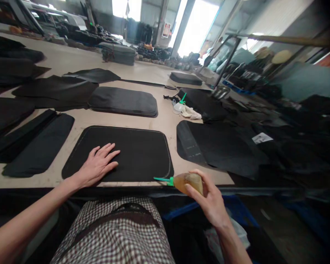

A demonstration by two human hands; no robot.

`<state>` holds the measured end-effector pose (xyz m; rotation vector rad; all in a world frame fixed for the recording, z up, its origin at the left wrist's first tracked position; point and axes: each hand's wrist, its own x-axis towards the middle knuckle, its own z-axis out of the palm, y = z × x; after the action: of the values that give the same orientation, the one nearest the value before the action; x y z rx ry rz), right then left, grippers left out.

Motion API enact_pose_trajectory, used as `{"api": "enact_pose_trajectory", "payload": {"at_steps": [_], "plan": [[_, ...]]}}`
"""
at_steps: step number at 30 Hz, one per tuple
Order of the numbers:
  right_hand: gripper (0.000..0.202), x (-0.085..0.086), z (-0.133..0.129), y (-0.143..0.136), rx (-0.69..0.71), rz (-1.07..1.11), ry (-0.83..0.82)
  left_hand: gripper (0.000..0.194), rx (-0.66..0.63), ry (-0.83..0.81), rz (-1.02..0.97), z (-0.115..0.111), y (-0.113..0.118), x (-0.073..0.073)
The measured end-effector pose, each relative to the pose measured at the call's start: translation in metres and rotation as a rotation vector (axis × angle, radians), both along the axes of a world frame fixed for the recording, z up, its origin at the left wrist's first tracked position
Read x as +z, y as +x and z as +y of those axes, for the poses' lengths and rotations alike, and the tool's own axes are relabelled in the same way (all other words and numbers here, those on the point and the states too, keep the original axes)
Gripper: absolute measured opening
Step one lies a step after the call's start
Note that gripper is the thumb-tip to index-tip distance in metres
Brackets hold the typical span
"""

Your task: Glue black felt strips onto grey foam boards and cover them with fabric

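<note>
A black sheet (pixel 137 154) with rounded corners lies flat at the table's front edge, a thin pale line running just inside part of its rim. My left hand (pixel 99 163) rests on its left half, fingers spread and palm down. In my right hand (pixel 207 192) is a squeeze bottle (pixel 188 183) of amber liquid, tilted sideways with fingers and thumb wrapped round it. Its green nozzle (pixel 163 179) points left, the tip at the sheet's front edge near the right corner. Whether the tip touches the sheet I cannot tell.
Behind the sheet lies a stack of black panels (pixel 123 101). More black pieces (pixel 41 146) lie to the left, and a large black sheet (pixel 217 146) to the right. A white bottle with a green nozzle (pixel 179 105) stands beside a pale cloth (pixel 191 113). The tan tabletop (pixel 165 121) ends at my waist.
</note>
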<state>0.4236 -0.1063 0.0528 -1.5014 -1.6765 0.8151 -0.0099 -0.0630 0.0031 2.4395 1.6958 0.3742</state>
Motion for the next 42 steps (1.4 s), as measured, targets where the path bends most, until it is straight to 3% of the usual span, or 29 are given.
{"api": "enact_pose_trajectory", "payload": {"at_steps": [4, 7, 12, 17, 21, 26, 32, 34, 36, 39, 42], "plan": [[0.045, -0.010, 0.003, -0.039, 0.094, 0.043, -0.018, 0.056, 0.072, -0.131, -0.337, -0.001, -0.014, 0.019], [0.043, -0.011, 0.011, -0.075, 0.190, 0.025, -0.004, 0.055, 0.127, -0.117, -0.452, -0.001, -0.033, 0.032], [0.038, -0.005, 0.028, -0.141, 0.359, 0.027, 0.054, 0.051, 0.147, -0.052, -0.345, 0.002, -0.072, 0.043], [0.035, 0.000, 0.038, -0.208, 0.537, 0.045, 0.134, 0.047, 0.068, -0.050, -0.253, 0.010, -0.104, 0.040], [0.034, 0.000, 0.044, -0.256, 0.612, 0.060, 0.208, 0.043, -0.038, -0.074, -0.228, 0.012, -0.116, 0.038], [0.034, -0.003, 0.054, -0.298, 0.658, 0.067, 0.283, 0.042, -0.042, -0.111, -0.269, 0.013, -0.117, 0.040], [0.036, -0.003, 0.063, -0.315, 0.563, 0.012, 0.383, 0.040, -0.080, -0.114, -0.251, 0.015, -0.121, 0.040], [0.036, 0.003, 0.062, -0.314, 0.599, 0.016, 0.347, 0.042, -0.083, -0.122, -0.254, 0.014, -0.122, 0.042], [0.036, 0.011, 0.059, -0.309, 0.687, 0.030, 0.234, 0.044, -0.079, -0.134, -0.255, 0.013, -0.122, 0.043], [0.039, 0.021, 0.058, -0.291, 0.809, 0.097, -0.115, 0.046, -0.053, -0.163, -0.259, 0.012, -0.121, 0.045], [0.050, 0.019, 0.069, -0.254, 0.807, 0.310, -0.433, 0.044, -0.026, -0.161, -0.293, 0.013, -0.117, 0.044]]}}
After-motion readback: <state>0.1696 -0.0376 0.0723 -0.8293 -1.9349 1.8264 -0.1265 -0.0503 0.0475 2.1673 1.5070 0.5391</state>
